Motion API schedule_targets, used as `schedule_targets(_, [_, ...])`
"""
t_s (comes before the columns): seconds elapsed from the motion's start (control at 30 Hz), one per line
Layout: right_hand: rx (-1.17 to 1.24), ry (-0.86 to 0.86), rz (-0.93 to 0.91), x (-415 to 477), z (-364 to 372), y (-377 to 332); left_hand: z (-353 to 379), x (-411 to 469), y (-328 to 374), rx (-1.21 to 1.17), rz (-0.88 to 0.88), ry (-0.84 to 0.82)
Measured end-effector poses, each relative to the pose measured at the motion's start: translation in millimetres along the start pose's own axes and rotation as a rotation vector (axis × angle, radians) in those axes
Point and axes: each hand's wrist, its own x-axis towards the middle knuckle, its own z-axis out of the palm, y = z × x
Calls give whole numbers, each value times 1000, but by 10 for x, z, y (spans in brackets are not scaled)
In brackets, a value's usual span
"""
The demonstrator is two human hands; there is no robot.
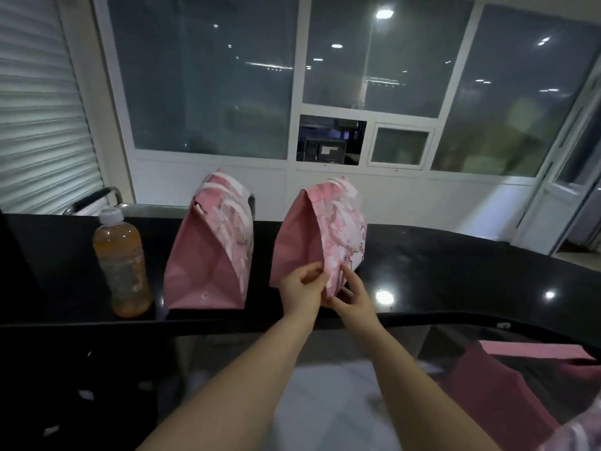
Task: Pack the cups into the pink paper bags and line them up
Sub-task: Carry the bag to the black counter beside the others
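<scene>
Pink paper bag [312,229] stands upright; left hand [300,288] and right hand [354,296] pinch its lower edge, apparently aligning it with neighbouring bags [208,255].

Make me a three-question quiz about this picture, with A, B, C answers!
1. Where does the bottle stand?
A. at the left end of the counter
B. between the pink bags
C. on the floor

2. What colour is the drink inside it?
A. green
B. orange
C. blue

3. What are the left hand and right hand doing?
A. lying flat on the counter
B. holding the bottle
C. pinching the right pink bag

Answers: 1 A, it stands left of all the bags; 2 B, the liquid looks orange; 3 C, both hands pinch the bag's lower corner.
</scene>
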Motion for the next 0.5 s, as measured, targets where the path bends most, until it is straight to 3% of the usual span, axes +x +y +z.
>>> schedule_targets(0.07, [-122, 60, -73, 34, -30, 109, -92, 23, -90, 146, 139, -16])
schedule_targets(0.2, [-175, 168, -190, 105, -31, 145, -317, 183, -203, 348, 373, 245])
schedule_targets(0.37, [-104, 259, -174, 249, 77, 79, -330, 493, -243, 444, 201, 195])
schedule_targets(0.5, [-62, 224, -132, 338, 40, 87, -388, 485, -327, 418, 210, 248])
